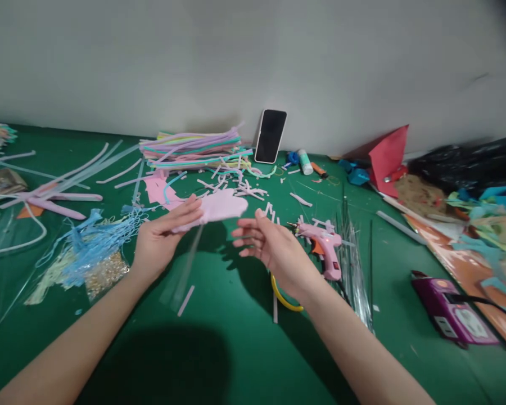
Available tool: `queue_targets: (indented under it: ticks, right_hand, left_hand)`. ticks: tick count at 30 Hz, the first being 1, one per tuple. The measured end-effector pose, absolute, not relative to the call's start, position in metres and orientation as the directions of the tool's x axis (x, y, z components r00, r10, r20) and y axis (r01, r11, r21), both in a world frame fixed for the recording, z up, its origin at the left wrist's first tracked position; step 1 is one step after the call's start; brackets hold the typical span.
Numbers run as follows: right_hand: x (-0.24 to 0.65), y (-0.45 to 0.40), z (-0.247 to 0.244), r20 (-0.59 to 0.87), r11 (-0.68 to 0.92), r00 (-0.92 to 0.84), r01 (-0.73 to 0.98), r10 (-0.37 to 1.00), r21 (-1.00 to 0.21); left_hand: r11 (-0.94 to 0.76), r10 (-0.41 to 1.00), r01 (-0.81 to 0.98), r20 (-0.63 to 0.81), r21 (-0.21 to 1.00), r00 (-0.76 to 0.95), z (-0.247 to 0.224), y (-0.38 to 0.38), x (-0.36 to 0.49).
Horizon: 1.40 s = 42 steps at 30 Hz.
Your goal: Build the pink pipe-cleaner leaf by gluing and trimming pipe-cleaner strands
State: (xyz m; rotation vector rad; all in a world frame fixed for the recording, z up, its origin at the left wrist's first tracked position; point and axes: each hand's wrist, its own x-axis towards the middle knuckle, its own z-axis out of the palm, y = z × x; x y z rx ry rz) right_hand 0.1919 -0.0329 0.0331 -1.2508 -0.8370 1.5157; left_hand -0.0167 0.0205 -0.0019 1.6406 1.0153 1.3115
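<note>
The left hand (162,236) pinches a pale pink foam piece (217,207) in its grip above the green surface (219,349), while the right hand (274,247) hovers just beside it, fingers spread, near a pink glue gun (324,247).

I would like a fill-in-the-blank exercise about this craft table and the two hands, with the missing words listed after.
1. The left hand holds a pale pink cut-out sheet on a clear stick, while the right hand is ____.
2. The pink plastic hot glue gun lies on the ____ table cover.
3. The black-screened smartphone leans against the ____.
4. The bundle of pastel pipe cleaners lies to the ____ of the smartphone.

Missing words: empty; green; wall; left
</note>
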Motion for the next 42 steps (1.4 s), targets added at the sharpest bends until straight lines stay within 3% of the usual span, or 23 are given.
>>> queue_targets:
  ticks: [2,6,11,14,15,17,18,20,22,23,25,33,42]
  right_hand:
    - [0.193,-0.034,0.034,-0.370,-0.391,-0.131,-0.391,0.920,-0.833]
    - [0.199,-0.040,0.031,-0.339,-0.343,-0.111,-0.540,0.934,-0.769]
    - [0.208,-0.050,0.025,-0.269,-0.270,-0.076,-0.509,0.960,-0.818]
    - [0.211,-0.054,0.021,-0.264,-0.255,-0.049,-0.472,0.963,-0.844]
    - [0.211,-0.055,0.020,-0.262,-0.251,-0.044,-0.471,0.964,-0.846]
    - [0.212,-0.055,0.018,-0.257,-0.242,-0.036,-0.482,0.966,-0.842]
    - [0.212,-0.055,0.018,-0.255,-0.238,-0.033,-0.487,0.966,-0.841]
    - [0.212,-0.055,0.015,-0.245,-0.230,-0.033,-0.479,0.969,-0.847]
    - [0.212,-0.056,0.011,-0.227,-0.222,-0.043,-0.447,0.973,-0.867]
    - [0.212,-0.057,0.009,-0.217,-0.217,-0.050,-0.422,0.975,-0.880]
    - [0.212,-0.059,0.003,-0.196,-0.207,-0.067,-0.356,0.978,-0.911]
    - [0.212,-0.066,-0.004,-0.204,-0.236,-0.150,-0.239,0.967,-0.942]
    - [0.204,-0.067,-0.009,-0.251,-0.256,-0.054,-0.266,0.966,-0.929]
  left_hand:
    - [-0.554,0.824,0.199,0.498,0.809,0.270,-0.003,0.018,-0.018]
    - [-0.761,0.637,0.247,0.616,0.600,0.463,-0.004,0.013,-0.019]
    - [-0.869,0.492,0.241,0.697,0.433,0.523,-0.002,0.008,-0.017]
    - [-0.876,0.481,0.249,0.714,0.413,0.508,-0.004,0.005,-0.012]
    - [-0.856,0.517,0.261,0.716,0.447,0.468,-0.005,0.004,-0.009]
    - [-0.736,0.676,0.248,0.675,0.629,0.294,-0.005,0.003,-0.005]
    - [-0.613,0.790,0.192,0.586,0.767,0.181,-0.004,0.003,-0.003]
    - [-0.245,0.966,-0.091,0.251,0.965,0.058,0.001,0.005,-0.001]
    - [0.184,0.974,-0.323,-0.129,0.928,0.184,0.007,0.007,-0.001]
    - [0.339,0.931,-0.365,-0.252,0.867,0.266,0.010,0.007,0.000]
    - [0.485,0.859,-0.353,-0.361,0.800,0.362,0.013,0.006,0.002]
    - [0.453,0.874,-0.349,-0.331,0.820,0.357,0.008,-0.011,0.014]
    - [0.401,0.898,-0.301,-0.306,0.865,0.318,0.009,-0.013,0.015]
